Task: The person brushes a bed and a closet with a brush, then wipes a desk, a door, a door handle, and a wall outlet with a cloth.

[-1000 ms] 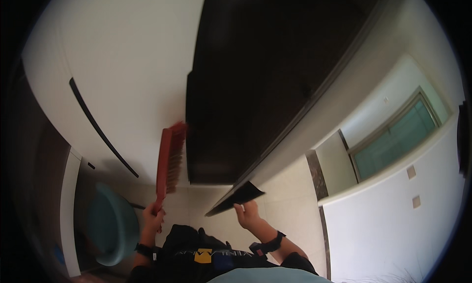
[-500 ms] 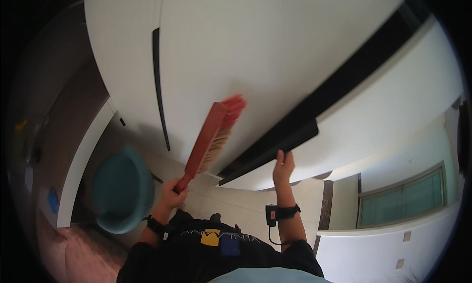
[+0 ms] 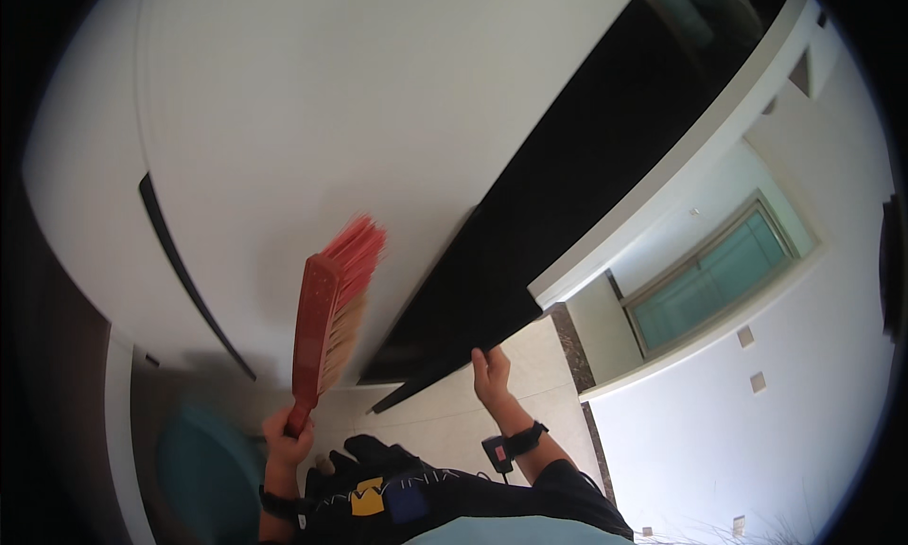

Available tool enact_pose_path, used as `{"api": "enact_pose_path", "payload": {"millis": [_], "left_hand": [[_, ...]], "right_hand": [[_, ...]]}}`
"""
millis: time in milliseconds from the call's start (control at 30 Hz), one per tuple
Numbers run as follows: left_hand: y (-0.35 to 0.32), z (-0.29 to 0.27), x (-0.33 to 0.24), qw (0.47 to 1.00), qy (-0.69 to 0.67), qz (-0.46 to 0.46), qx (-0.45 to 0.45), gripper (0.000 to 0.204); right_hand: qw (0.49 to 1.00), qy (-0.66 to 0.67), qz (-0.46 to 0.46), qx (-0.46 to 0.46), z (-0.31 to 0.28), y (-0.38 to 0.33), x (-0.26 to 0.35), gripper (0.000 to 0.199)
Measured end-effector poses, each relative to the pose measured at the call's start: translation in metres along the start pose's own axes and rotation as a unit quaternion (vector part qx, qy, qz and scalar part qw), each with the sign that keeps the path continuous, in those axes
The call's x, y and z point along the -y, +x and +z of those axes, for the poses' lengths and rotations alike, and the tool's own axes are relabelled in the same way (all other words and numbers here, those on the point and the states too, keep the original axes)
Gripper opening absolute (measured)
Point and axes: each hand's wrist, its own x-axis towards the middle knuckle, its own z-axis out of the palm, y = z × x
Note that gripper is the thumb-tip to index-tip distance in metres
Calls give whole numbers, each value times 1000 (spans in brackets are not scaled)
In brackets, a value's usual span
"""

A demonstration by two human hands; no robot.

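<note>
The head view is showing the left hand (image 3: pixel 287 439) gripping the handle of a red hand brush (image 3: pixel 326 327), its fingers closed tight round the handle at the lower left of the frame. The brush is rising from the fist toward the centre, its pale and red bristles blurred and lying against or just off the white cabinet front (image 3: pixel 359 138); I cannot tell which. The right hand (image 3: pixel 492 375) is sitting at lower centre, fingers curled over the lower edge of a dark panel (image 3: pixel 530 261) that is running diagonally to the upper right. No dust or marks are showing on the white surface, so how much brushing is done is impossible to judge; the brush is raised at it as if mid-stroke. A teal round thing (image 3: pixel 203 469) is sitting at the lower left.
</note>
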Motion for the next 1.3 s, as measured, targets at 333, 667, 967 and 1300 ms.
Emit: {"api": "enact_pose_path", "payload": {"millis": [333,667,967,1300], "left_hand": [[62,20,10,997,-35,39,63,13],[92,43,37,991,-107,-3,78,19],[64,50,26,992,-96,-28,71,19],[-5,41,-52,994,-105,3,-3,16]], "right_hand": [[999,-3,47,14,-26,-15,2,15],[999,-19,30,-13,-31,-25,2,10],[999,-37,7,-32,-27,-33,6,15],[996,12,32,-85,-8,24,14,20]]}}
